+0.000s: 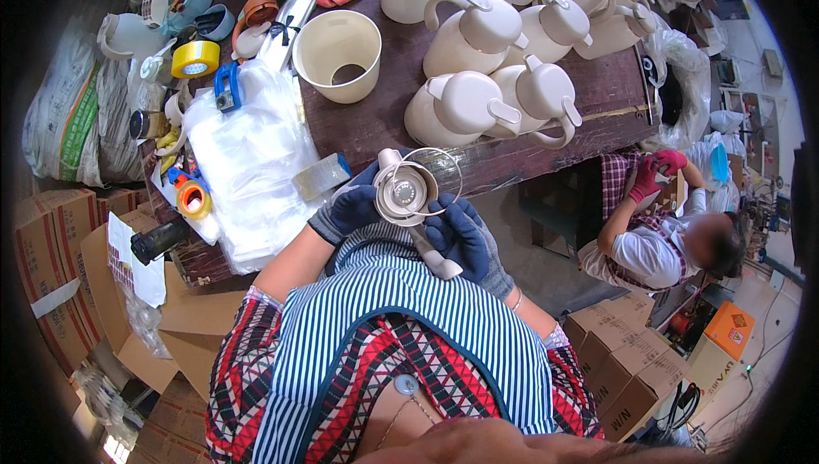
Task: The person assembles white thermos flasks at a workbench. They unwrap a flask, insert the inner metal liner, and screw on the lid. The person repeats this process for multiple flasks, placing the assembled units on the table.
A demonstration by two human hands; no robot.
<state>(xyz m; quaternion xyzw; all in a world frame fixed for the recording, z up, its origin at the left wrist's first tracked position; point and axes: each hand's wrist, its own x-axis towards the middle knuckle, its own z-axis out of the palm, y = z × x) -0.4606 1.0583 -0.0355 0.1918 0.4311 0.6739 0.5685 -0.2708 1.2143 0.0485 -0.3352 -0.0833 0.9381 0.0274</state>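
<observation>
In front of my apron, my left hand, in a dark blue-grey glove, is closed round the left side of a cream jug top. This part has a round, shiny centre, a short spout at its far side and a handle slanting down to the right. A thin pale ring stands out at the right of the jug top. My right hand, gloved alike, has its fingertips closed on the ring's near edge, beside the jug top. Several cream jugs with lids and handles stand on the table beyond.
An open cream bucket and a stack of clear plastic bags lie on the dark table. A tape roll sits at left. Cardboard boxes flank me. At right, a co-worker in red gloves sits.
</observation>
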